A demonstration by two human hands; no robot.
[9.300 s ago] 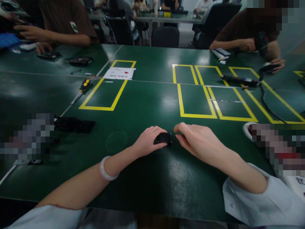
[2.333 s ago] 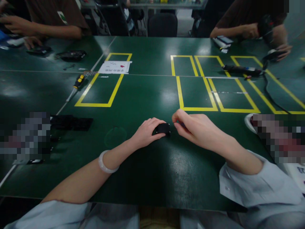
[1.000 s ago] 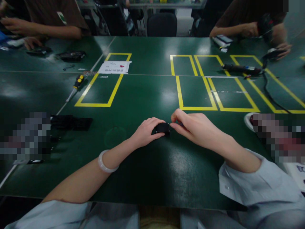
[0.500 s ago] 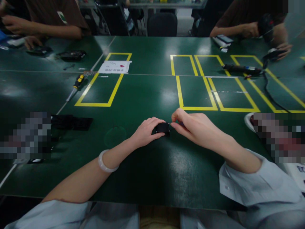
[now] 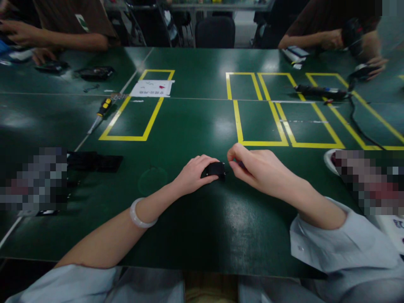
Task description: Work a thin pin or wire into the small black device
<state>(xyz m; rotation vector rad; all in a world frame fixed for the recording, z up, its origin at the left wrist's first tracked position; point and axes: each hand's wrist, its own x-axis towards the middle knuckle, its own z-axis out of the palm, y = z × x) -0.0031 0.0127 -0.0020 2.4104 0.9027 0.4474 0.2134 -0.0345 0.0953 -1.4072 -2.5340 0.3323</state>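
Observation:
A small black box-shaped part (image 5: 216, 169) with bright metal bits at its ends rests on the green table (image 5: 192, 227). My left hand (image 5: 196, 173) grips it from the left, thumb on the near side and fingers on the far side. Just right of the part, my right hand (image 5: 249, 165) is closed, thumb and fingertips brought together. Something thin and dark seems to show at those fingertips, too small to name. A slight gap lies between the right fingertips and the part.
Black parts (image 5: 94, 161) lie to my left, beside a blurred-out patch. Farther off are a yellow-black screwdriver (image 5: 104, 107), a paper sheet (image 5: 152, 89) and yellow tape outlines (image 5: 261, 143). A corded black tool (image 5: 322, 91) lies at right. Two people work across the table.
My right hand's fingertips have drawn slightly to the right, away from the black part. The left hand keeps its hold in the same place.

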